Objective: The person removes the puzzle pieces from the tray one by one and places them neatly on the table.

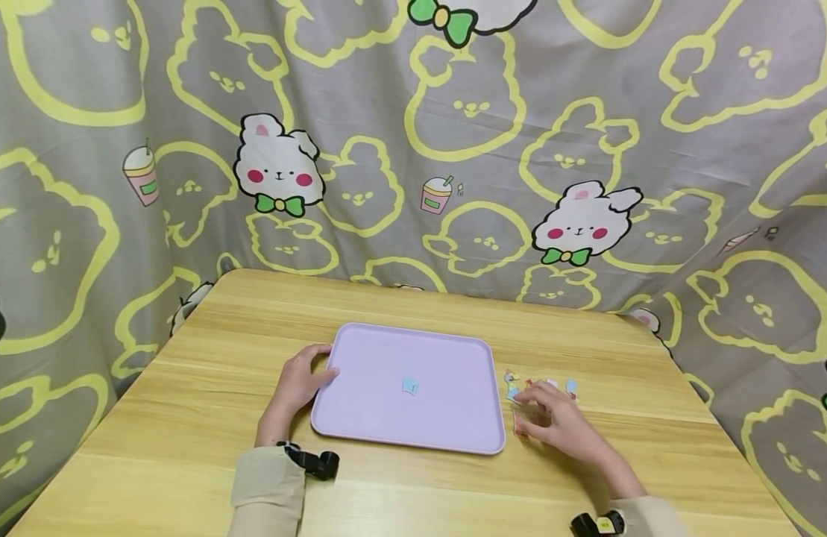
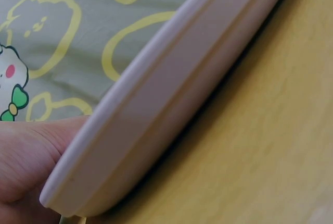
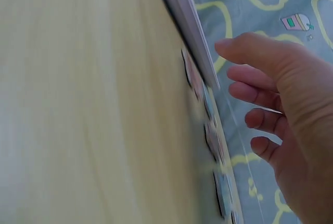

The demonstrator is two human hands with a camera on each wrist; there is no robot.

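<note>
A lilac rectangular tray [image 1: 447,418] lies on the table, with one small light-blue flat piece [image 1: 410,385] near its middle. At the tray's left side, my left hand [image 1: 299,384] holds the rim, thumb over the edge; the left wrist view shows the tray's outer wall [image 2: 140,99] hiding part of that hand. My right hand [image 1: 557,419] hovers just right of the tray over several small colourful flat pieces [image 1: 510,379], partly covering them. In the right wrist view its fingers [image 3: 255,94] are loosely bent and spread, with nothing seen between them.
The wood-grain table [image 1: 400,492] extends around the tray on all sides. A grey curtain [image 1: 366,89] with yellow outlines and white cartoon heads hangs behind and beside it. Each wrist wears a black camera [image 1: 312,461].
</note>
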